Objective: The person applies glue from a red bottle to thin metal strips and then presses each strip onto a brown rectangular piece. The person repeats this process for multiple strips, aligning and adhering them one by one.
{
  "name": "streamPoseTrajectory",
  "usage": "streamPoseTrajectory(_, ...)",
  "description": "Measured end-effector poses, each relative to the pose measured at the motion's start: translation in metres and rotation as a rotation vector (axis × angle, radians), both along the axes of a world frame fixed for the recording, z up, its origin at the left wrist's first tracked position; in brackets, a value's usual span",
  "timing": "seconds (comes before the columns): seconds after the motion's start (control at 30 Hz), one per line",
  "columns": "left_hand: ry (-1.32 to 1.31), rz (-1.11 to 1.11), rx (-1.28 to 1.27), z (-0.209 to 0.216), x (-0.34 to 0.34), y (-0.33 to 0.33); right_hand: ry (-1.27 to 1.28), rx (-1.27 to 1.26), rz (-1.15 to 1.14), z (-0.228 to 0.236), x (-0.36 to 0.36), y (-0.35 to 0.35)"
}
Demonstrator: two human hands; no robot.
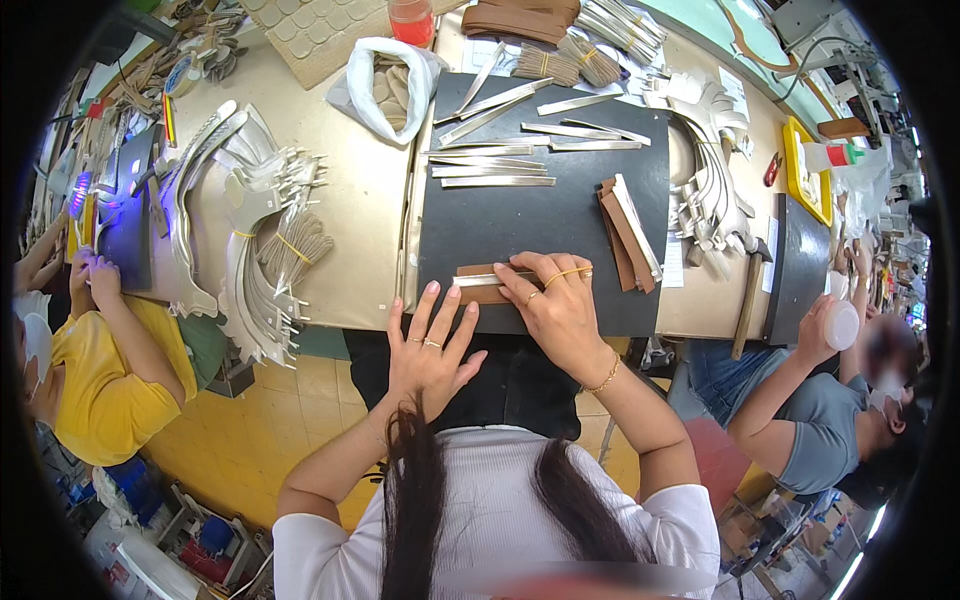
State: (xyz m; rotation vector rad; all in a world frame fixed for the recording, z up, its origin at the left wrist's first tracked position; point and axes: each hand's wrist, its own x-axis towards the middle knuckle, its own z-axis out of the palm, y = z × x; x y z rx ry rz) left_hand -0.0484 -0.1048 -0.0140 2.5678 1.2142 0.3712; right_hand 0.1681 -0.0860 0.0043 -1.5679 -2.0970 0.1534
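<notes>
On the black mat [560, 225] in front of me lies a brown flat strip [484, 295] with a narrow silvery-white strip [478, 280] on top of it. My right hand [556, 305] bends its fingers over the right end of these strips, gripping the silvery one. A thin yellow-orange line [576, 271] crosses its fingers; I cannot make out what it is. My left hand [428, 345] is open, fingers spread, its fingertips by the left end of the brown strip. Several loose silvery strips [497, 182] lie farther up the mat.
Brown and silvery strips [628, 235] are stacked at the mat's right. A white bag [362, 95] of beige pieces stands at far left, near a red container [411, 20]. Curved metallic pieces [250, 200] lie left, more [705, 170] right, beside a hammer [750, 300]. People sit on both sides.
</notes>
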Motion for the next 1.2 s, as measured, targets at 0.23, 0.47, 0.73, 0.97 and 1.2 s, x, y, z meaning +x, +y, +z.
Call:
streamPoseTrajectory(0.23,-0.059,0.027,-0.012,-0.004,-0.001,0.0,-0.034,0.081,0.06,-0.007,0.003,-0.004)
streamPoseTrajectory(0.47,-0.021,-0.03,0.079,-0.008,-0.007,0.005,-0.078,0.135,0.139,-0.012,0.01,-0.004)
streamPoseTrajectory(0.73,0.019,-0.09,0.176,-0.01,-0.009,0.009,-0.028,0.136,0.272,-0.008,0.016,0.008)
streamPoseTrajectory(0.97,-0.017,-0.074,0.128,-0.019,-0.008,0.007,0.404,-0.09,0.099,0.022,0.02,0.001)
streamPoseTrajectory(1.2,0.081,-0.044,0.083,-0.015,-0.002,0.002,0.572,-0.053,-0.565,0.043,0.076,-0.004)
